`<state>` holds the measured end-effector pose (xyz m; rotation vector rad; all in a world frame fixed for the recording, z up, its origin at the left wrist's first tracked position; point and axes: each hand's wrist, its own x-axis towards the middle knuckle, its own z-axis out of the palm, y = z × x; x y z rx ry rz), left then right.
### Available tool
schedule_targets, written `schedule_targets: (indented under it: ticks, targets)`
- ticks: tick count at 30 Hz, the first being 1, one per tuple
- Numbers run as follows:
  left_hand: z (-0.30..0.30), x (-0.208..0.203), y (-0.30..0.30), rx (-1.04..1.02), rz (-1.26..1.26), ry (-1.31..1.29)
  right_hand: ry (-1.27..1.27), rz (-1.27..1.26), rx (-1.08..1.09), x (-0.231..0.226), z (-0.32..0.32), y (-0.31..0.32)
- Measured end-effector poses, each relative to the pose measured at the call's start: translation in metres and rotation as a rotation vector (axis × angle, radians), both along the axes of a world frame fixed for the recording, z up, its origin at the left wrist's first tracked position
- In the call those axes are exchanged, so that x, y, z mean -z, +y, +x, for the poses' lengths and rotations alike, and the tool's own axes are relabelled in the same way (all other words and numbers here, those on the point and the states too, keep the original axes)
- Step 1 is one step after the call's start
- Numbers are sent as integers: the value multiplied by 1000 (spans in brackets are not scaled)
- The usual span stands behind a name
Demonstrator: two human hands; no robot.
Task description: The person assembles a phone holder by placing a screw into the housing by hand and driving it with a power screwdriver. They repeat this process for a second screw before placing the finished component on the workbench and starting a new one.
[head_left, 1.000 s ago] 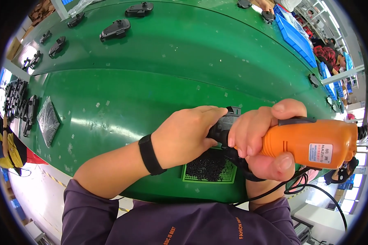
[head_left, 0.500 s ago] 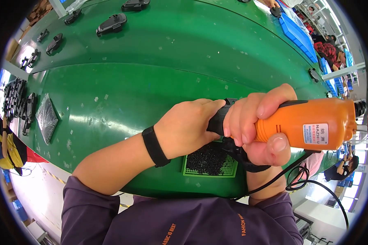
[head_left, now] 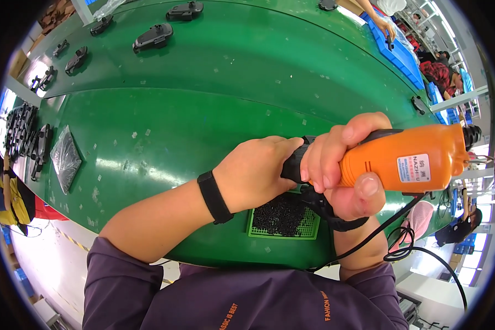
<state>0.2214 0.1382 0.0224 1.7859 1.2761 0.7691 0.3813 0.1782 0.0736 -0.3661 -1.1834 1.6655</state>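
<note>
My right hand (head_left: 349, 165) is wrapped round an orange electric screwdriver (head_left: 407, 159), which lies across the view with its rear end to the right. A black cable runs down from it. The tool's front end is hidden behind my fingers. Right against them, my left hand (head_left: 258, 170) grips a black plastic part (head_left: 296, 163) with a textured surface, mostly covered by both hands. Below the hands sits a light-green tray (head_left: 283, 237) of small black pieces that look like screws. Black bands circle both wrists.
On the green table (head_left: 192, 121), several black plastic units (head_left: 153, 37) lie at the far left. More are piled at the left edge (head_left: 21, 132) near a clear bag (head_left: 66, 159). Another person's hand (head_left: 385, 25) is over a blue tray (head_left: 390, 55) at the far right.
The orange screwdriver's rear end has swung slightly up and left in view. Both my hands keep their grips. At the far right, the other person's hand has come further over the blue tray.
</note>
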Motion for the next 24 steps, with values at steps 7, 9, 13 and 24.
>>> schedule_targets:
  ticks: [7, 9, 13, 24]
  targets:
    - [0, -2, 0, 14, -16, 20, -163, 161, 62, -2, -1, 0]
    - [-1, 0, 0, 12, -7, 24, -160, 152, 52, -1, -2, 0]
    - [-3, -1, -1, 13, 4, 32, -144, 137, 31, 3, -6, 1]
    - [-2, -6, -7, 23, -125, 43, -177, 157, 21, -1, 4, -7]
